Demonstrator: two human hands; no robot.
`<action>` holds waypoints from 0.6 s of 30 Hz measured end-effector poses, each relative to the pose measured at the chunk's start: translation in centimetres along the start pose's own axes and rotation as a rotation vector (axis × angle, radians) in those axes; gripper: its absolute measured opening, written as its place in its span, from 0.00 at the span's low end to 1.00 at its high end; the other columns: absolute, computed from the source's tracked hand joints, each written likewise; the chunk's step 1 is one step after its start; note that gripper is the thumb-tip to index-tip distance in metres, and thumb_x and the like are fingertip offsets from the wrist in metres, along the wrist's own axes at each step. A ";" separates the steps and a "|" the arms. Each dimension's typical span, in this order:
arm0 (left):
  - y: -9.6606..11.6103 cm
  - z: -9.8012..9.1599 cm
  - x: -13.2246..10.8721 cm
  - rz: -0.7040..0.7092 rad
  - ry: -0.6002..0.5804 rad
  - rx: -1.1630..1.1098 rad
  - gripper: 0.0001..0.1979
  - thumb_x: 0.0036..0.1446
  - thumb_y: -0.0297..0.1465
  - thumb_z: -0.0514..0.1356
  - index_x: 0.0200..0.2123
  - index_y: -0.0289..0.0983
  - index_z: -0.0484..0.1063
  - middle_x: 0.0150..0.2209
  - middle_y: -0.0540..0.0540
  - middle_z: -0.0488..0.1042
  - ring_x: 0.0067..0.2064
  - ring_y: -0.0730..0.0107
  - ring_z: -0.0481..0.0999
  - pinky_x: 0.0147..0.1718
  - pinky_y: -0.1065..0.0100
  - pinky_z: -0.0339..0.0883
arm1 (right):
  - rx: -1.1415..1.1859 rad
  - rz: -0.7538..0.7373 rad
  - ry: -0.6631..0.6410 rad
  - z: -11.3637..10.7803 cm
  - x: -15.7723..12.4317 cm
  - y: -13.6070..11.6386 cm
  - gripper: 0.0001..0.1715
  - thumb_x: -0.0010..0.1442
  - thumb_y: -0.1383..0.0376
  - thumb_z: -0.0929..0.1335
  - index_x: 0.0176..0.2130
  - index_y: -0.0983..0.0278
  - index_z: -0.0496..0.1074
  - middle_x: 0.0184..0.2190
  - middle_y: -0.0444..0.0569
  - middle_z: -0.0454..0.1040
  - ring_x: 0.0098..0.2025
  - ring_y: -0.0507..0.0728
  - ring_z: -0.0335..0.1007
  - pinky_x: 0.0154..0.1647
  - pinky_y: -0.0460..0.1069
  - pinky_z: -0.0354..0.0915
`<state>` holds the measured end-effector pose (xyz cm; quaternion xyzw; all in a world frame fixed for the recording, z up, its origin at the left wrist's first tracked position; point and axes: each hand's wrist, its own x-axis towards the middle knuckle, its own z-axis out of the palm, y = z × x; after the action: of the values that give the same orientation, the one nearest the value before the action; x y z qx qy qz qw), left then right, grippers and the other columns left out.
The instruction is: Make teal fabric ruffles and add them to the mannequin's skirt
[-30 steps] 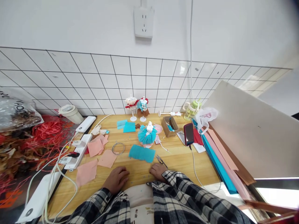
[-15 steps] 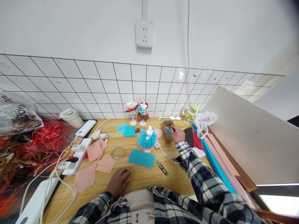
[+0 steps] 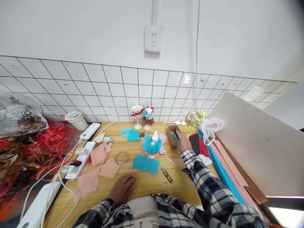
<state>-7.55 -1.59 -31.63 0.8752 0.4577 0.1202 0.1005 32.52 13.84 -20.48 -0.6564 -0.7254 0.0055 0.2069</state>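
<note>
My left hand [image 3: 122, 189] lies on the wooden table with its fingers stretched out, holding nothing. At the small cardboard box [image 3: 170, 137], my right hand [image 3: 184, 142] dips its fingertips inside among bits of blue material. Those fingers are drawn together, and whatever they may hold is hidden. Left of the box stands a small white mannequin figure [image 3: 155, 136] in a blue tulle skirt [image 3: 152, 146]. A blue fabric strip [image 3: 145, 163] is spread in front of it. Thread snips [image 3: 166, 174] lie to the right of the strip.
Two dressed figures, one cream [image 3: 137, 111] and one blue [image 3: 147, 113], stand near the tiled wall. Pink fabric pieces [image 3: 98, 155] and a wire ring [image 3: 121, 157] lie left. A power strip [image 3: 80, 161] borders the left side. A phone [image 3: 194, 143] and green bottle [image 3: 197, 118] are right.
My right hand has shifted slightly, its fingers now reaching lower into the cardboard box. The left hand stays resting on the table. The whole view has shifted a little.
</note>
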 end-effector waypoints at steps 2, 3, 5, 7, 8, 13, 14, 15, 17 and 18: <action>0.3 0.0 0.9 0.038 -0.028 0.006 0.21 0.60 0.35 0.53 0.56 0.42 0.65 0.55 0.41 0.71 0.53 0.56 0.71 0.52 0.54 0.66 | 0.019 -0.105 -0.045 0.9 -2.8 -1.4 0.29 0.53 0.76 0.59 0.53 0.66 0.68 0.48 0.54 0.72 0.50 0.60 0.63 0.52 0.53 0.58; 0.5 0.0 1.5 0.056 -0.041 0.008 0.22 0.60 0.35 0.53 0.59 0.42 0.63 0.58 0.41 0.68 0.56 0.56 0.68 0.55 0.54 0.63 | 0.029 -0.151 -0.082 1.6 -4.6 -2.2 0.27 0.50 0.75 0.61 0.49 0.64 0.71 0.46 0.53 0.73 0.49 0.60 0.64 0.52 0.53 0.58; 0.8 0.1 2.8 0.080 -0.063 0.012 0.26 0.61 0.35 0.52 0.62 0.42 0.57 0.64 0.42 0.60 0.62 0.56 0.61 0.59 0.53 0.57 | 0.043 -0.206 -0.151 3.3 -8.4 -4.0 0.24 0.49 0.74 0.63 0.46 0.63 0.73 0.43 0.52 0.74 0.47 0.59 0.65 0.51 0.52 0.59; 1.2 0.3 4.0 0.086 -0.084 0.022 0.28 0.61 0.37 0.52 0.63 0.39 0.54 0.66 0.40 0.55 0.64 0.53 0.55 0.60 0.51 0.53 | 0.044 -0.216 -0.204 5.0 -12.0 -5.4 0.21 0.50 0.71 0.63 0.44 0.62 0.74 0.43 0.52 0.74 0.46 0.60 0.64 0.50 0.53 0.59; 1.3 0.4 4.4 0.087 -0.095 0.028 0.29 0.61 0.39 0.52 0.63 0.38 0.55 0.65 0.38 0.55 0.64 0.52 0.55 0.60 0.50 0.52 | 0.041 -0.215 -0.229 5.7 -13.4 -5.8 0.21 0.51 0.70 0.64 0.45 0.62 0.74 0.43 0.52 0.74 0.46 0.61 0.64 0.50 0.53 0.59; 1.6 0.4 4.4 0.127 -0.154 0.057 0.27 0.60 0.43 0.52 0.60 0.40 0.61 0.62 0.40 0.63 0.62 0.54 0.60 0.60 0.51 0.50 | -0.003 -0.102 -0.290 7.3 -16.5 -4.8 0.21 0.56 0.67 0.63 0.49 0.60 0.72 0.43 0.53 0.73 0.46 0.62 0.64 0.46 0.55 0.59; 1.5 0.4 4.2 0.134 -0.160 0.062 0.25 0.61 0.42 0.51 0.59 0.41 0.62 0.61 0.42 0.64 0.62 0.56 0.60 0.61 0.51 0.49 | -0.012 -0.073 -0.293 7.3 -16.5 -4.3 0.21 0.57 0.67 0.63 0.50 0.60 0.72 0.44 0.54 0.72 0.46 0.62 0.64 0.46 0.55 0.59; 1.4 0.2 4.0 0.134 -0.161 0.068 0.24 0.61 0.42 0.51 0.58 0.42 0.63 0.61 0.43 0.65 0.62 0.56 0.61 0.61 0.51 0.48 | -0.019 -0.047 -0.294 7.3 -16.5 -3.9 0.21 0.57 0.67 0.62 0.50 0.60 0.71 0.45 0.54 0.72 0.47 0.62 0.64 0.47 0.55 0.59; 1.2 -0.1 3.7 0.108 -0.149 0.086 0.23 0.62 0.42 0.49 0.58 0.41 0.63 0.60 0.42 0.65 0.62 0.54 0.59 0.62 0.48 0.45 | -0.028 -0.011 -0.297 7.4 -16.5 -3.3 0.21 0.58 0.67 0.62 0.51 0.61 0.71 0.47 0.54 0.71 0.48 0.62 0.64 0.48 0.54 0.59; 1.2 -0.2 3.6 0.087 -0.137 0.097 0.24 0.62 0.41 0.49 0.59 0.41 0.62 0.61 0.41 0.64 0.63 0.53 0.58 0.61 0.46 0.43 | -0.030 0.001 -0.299 7.5 -16.5 -3.2 0.21 0.58 0.67 0.62 0.51 0.61 0.70 0.48 0.54 0.71 0.48 0.62 0.64 0.48 0.54 0.60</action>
<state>-4.69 0.75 -30.67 0.9042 0.4167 0.0420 0.0837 28.03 -0.38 -31.24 -0.6515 -0.7480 0.0924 0.0866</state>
